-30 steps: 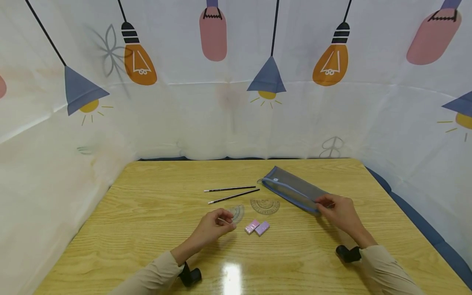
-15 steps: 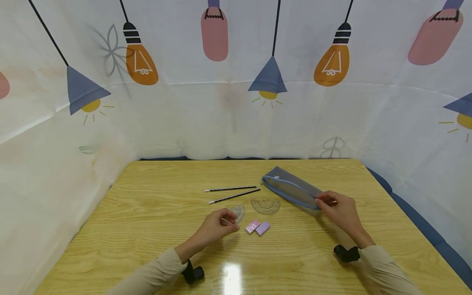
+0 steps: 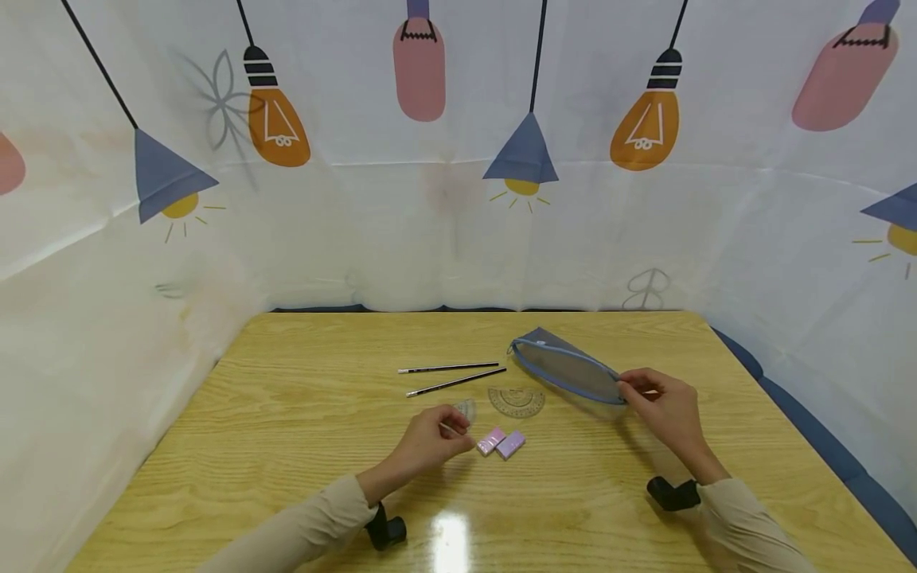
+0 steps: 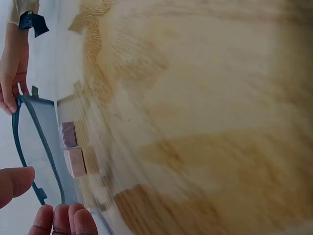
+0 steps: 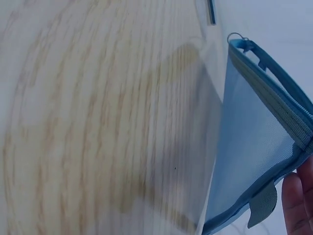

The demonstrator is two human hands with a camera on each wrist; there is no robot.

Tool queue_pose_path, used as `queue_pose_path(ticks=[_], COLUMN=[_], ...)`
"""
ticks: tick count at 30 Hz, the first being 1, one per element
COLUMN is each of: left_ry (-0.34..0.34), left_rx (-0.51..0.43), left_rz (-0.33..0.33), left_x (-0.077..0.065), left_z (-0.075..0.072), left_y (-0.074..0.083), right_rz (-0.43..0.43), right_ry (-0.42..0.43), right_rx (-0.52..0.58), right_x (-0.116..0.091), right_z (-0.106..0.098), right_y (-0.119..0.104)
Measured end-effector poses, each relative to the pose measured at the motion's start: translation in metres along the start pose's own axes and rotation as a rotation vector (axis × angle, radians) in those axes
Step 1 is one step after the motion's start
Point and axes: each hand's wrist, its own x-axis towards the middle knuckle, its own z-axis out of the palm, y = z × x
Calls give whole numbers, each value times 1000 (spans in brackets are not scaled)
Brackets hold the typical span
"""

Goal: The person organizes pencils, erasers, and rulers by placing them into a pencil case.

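Note:
My right hand [image 3: 666, 406] pinches the near right corner of a blue-edged, see-through mesh zip pencil case [image 5: 254, 137]. Its zip gapes open, with the mouth tilted toward me. Low above the table, my left hand [image 3: 430, 439] has its thumb and loosely bent fingers apart, nothing between them. Just right of those fingertips lie a pink eraser [image 3: 490, 441] and a purple eraser [image 3: 511, 446], side by side and touching. One clear protractor [image 3: 466, 409] is partly hidden behind the left hand; another clear protractor [image 3: 517, 403] lies flat beyond the erasers.
Two dark pencils, an upper pencil [image 3: 448, 368] and a lower pencil [image 3: 455, 382], lie left of the pencil case. Everything rests on a wood-grain table [image 3: 301, 382] with a printed white curtain [image 3: 401, 231] behind it.
The pencil case's mouth has spread wider and turned toward me as the right hand holds its corner. My left hand has drifted right, closer to the erasers.

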Motion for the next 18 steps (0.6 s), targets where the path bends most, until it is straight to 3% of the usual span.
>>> queue_pose_path(ticks=[11,18], left_ry=[-43,-77], left_rx=[12,64], left_rz=[-5,3], left_x=[5,8], left_z=[7,13], left_y=[-1,0], right_rz=[2,53], right_ry=[52,10], right_rx=[75,34], right_x=[-1,-2], right_z=[1,-1], right_y=[0,-3])
